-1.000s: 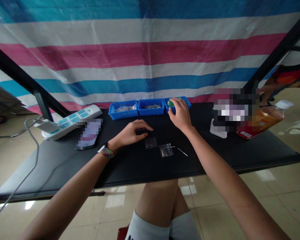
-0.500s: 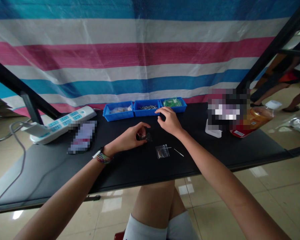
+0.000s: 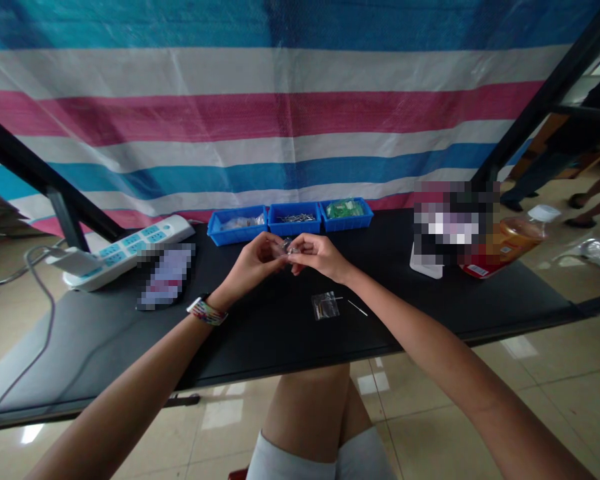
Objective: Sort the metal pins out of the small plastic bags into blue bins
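Both hands meet over the middle of the black table. My left hand [image 3: 261, 259] pinches a small clear plastic bag [image 3: 286, 248], mostly covered by fingers. From the other side my right hand [image 3: 321, 257] is closed on the same bag. Closer to me lies another small clear bag [image 3: 325, 307] with thin pieces inside. A thin metal rod [image 3: 357, 307] rests just to the right of it. Behind my hands stand three blue bins: the left bin [image 3: 237, 235] has clear bags, the middle bin [image 3: 296, 227] metal rods, the right bin [image 3: 347, 223] green packets.
A white power strip [image 3: 135, 243] with a plug and grey cable lies at the left, beside a pixelated item [image 3: 167, 275]. To the right are a white object [image 3: 427, 263] and a drink bottle [image 3: 513, 240]. A striped sheet [image 3: 290, 120] hangs behind; people stand at far right.
My right hand has come down and left from near the bins and closed on the bag. My left hand has risen slightly with the bag toward it.
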A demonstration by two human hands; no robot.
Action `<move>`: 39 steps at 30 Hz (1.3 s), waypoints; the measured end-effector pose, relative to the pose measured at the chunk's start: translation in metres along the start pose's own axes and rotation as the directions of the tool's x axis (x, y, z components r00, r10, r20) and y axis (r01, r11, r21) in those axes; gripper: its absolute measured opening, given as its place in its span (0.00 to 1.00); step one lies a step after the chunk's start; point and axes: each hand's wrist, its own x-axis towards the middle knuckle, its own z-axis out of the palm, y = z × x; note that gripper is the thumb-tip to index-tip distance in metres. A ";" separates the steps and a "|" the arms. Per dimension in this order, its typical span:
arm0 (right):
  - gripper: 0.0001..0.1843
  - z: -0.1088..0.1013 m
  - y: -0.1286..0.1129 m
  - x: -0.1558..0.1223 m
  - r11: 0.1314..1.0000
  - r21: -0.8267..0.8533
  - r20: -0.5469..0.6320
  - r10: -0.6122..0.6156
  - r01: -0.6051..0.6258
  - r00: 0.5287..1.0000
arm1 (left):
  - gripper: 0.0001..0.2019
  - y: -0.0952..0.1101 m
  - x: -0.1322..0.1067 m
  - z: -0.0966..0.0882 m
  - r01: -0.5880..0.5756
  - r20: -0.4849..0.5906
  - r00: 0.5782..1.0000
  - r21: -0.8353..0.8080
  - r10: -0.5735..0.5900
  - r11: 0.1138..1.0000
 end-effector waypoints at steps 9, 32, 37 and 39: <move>0.15 -0.005 0.001 -0.001 0.998 0.057 -0.010 0.038 -0.037 0.999 | 0.21 0.009 -0.002 0.000 0.030 0.083 0.996 0.135 -0.042 0.990; 0.14 -0.008 -0.003 -0.001 0.982 -0.162 -0.121 -0.116 0.095 0.986 | 0.19 -0.002 0.002 -0.008 0.108 -0.141 0.983 -0.080 -0.118 0.991; 0.16 -0.018 -0.028 -0.013 0.870 -0.489 0.114 -0.003 0.059 0.994 | 0.16 -0.003 0.006 -0.023 0.126 -0.408 0.898 -0.124 -0.166 0.984; 0.18 -0.026 -0.039 -0.017 0.761 -0.647 0.240 0.142 0.049 0.960 | 0.15 -0.005 0.008 -0.031 0.119 -0.502 0.844 -0.173 -0.191 0.978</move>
